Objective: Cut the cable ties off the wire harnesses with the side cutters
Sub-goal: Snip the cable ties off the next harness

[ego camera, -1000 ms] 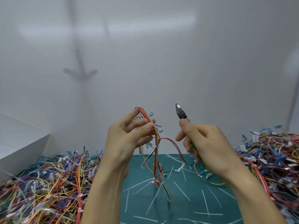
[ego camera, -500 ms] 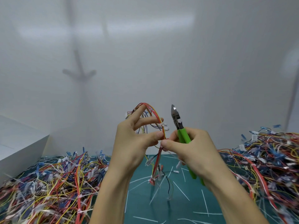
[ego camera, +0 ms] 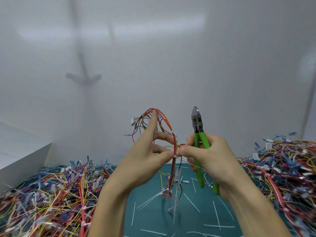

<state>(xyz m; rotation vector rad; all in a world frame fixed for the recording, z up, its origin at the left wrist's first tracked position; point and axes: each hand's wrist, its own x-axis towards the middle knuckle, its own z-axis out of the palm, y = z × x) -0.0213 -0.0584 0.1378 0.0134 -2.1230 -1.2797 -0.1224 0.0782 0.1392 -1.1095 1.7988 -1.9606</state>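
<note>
- Right hand has come across since a second ago; its thumb and forefinger now meet the left thumb at the bundle, and the side cutters have swung upright.
- Loose heaps of harnesses lie either side on the tabletop: left heap, right heap. Cut tie strips are scattered between them.
- Wire harness is held up in the air above the tabletop. It looks light and limp, with thin wires that flop and snag. Best held close to a tie, where the wires are bunched and firmer.
- Left hand: forefinger straight up with the loop draped over it; thumb and another finger pinch the bundle.
- Right hand: thumb and forefinger pinch at the same spot, other fingers curl round the green handles.
- Side cutters: jaws together, pointing up, clear of the wires.
- Cable tie sits at the pinch. It is small, stiff plastic, and hard to tell apart from the insulation beside it.
</note>
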